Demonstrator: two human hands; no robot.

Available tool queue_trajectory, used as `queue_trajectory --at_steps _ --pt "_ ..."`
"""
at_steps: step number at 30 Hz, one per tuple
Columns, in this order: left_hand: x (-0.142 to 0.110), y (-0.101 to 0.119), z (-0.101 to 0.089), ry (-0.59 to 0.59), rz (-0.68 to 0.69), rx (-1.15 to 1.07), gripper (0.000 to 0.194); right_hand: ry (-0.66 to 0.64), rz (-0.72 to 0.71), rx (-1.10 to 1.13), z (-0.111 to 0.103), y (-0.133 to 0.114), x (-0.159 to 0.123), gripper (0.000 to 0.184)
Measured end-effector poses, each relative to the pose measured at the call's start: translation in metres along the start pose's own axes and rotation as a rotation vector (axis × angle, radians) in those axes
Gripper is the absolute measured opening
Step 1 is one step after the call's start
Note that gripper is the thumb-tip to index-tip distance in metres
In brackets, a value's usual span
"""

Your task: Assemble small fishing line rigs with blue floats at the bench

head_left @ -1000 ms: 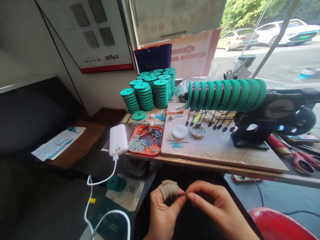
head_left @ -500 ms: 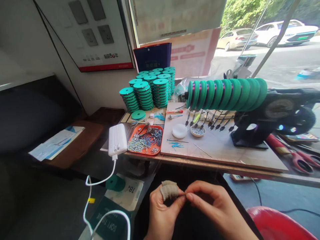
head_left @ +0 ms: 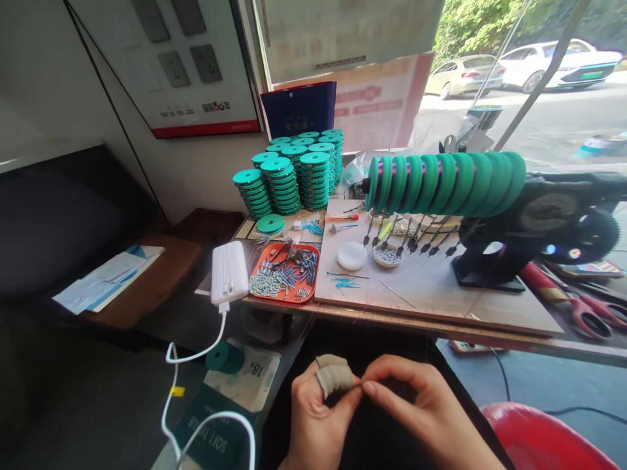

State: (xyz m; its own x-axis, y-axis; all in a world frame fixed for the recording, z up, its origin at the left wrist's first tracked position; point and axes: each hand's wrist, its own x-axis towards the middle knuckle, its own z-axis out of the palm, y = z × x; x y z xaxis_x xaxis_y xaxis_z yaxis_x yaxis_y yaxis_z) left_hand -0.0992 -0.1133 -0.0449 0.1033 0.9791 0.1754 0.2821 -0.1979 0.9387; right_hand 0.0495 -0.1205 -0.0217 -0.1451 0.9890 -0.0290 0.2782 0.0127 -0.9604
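1. One wooden table [head_left: 294, 309] is spread out ahead of the grip, topped by a pale board [head_left: 455, 287] directly beyond the hands.
2. Ahead and to the right of the grip, a black machine [head_left: 548, 209] is stood on that board, its shaft lined with a row of green spools [head_left: 445, 185].
3. Farther off, ahead and to the left, stacks of green discs [head_left: 280, 186] are crowded together.
4. Low to the right of the grip, a rounded red surface [head_left: 539, 437] is partly seen.
5. And now the hands: the left hand [head_left: 321, 411] and right hand [head_left: 426, 405] are brought together fingertip to fingertip, below the table edge, above dark cloth. Both are closed in a pinch.
6. Ahead and left of the grip, an orange tray [head_left: 312, 295] is filled with small metal and coloured pieces; just left of it, a white power bank [head_left: 229, 269] is plugged into a white cable.
7. Far to the right, pink-handled scissors [head_left: 595, 320] are laid down.
8. On the board ahead, a white disc [head_left: 351, 256] is set beside a small bowl [head_left: 386, 265] of silvery bits.
9. Around a left-hand finger, a beige wrap [head_left: 334, 376] is worn.
10. Smallest of all, a tiny piece [head_left: 360, 385] is pinched right at the meeting fingertips, too hidden to be identified.
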Motion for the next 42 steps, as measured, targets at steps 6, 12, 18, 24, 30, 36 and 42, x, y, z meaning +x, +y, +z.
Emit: queue_trajectory --at_steps 6,12,18,24,30,36,42 --pt "0.002 0.002 0.0 -0.019 -0.009 -0.015 0.008 0.003 -0.019 -0.007 0.0 0.0 0.001 0.023" --pt "0.008 -0.002 -0.005 0.05 -0.417 -0.338 0.017 0.168 -0.345 -0.147 -0.005 0.006 -0.002 0.007" --pt "0.013 0.005 0.002 -0.173 -0.764 -1.032 0.025 0.314 -0.646 -0.374 0.003 0.01 -0.01 0.023" --pt "0.014 0.007 0.006 -0.096 -0.775 -1.075 0.023 0.282 -0.636 -0.291 0.013 0.01 -0.01 0.018" --pt "0.012 0.002 0.002 0.065 -0.403 -0.481 0.012 0.2 -0.36 0.017 0.006 0.007 0.001 0.007" --pt "0.008 0.001 0.003 0.12 -0.216 -0.23 0.009 0.169 -0.05 0.182 0.012 0.005 0.005 0.02" --pt "0.007 -0.003 0.003 0.083 -0.152 -0.167 0.011 0.172 0.016 0.21 0.016 0.005 0.004 0.021"
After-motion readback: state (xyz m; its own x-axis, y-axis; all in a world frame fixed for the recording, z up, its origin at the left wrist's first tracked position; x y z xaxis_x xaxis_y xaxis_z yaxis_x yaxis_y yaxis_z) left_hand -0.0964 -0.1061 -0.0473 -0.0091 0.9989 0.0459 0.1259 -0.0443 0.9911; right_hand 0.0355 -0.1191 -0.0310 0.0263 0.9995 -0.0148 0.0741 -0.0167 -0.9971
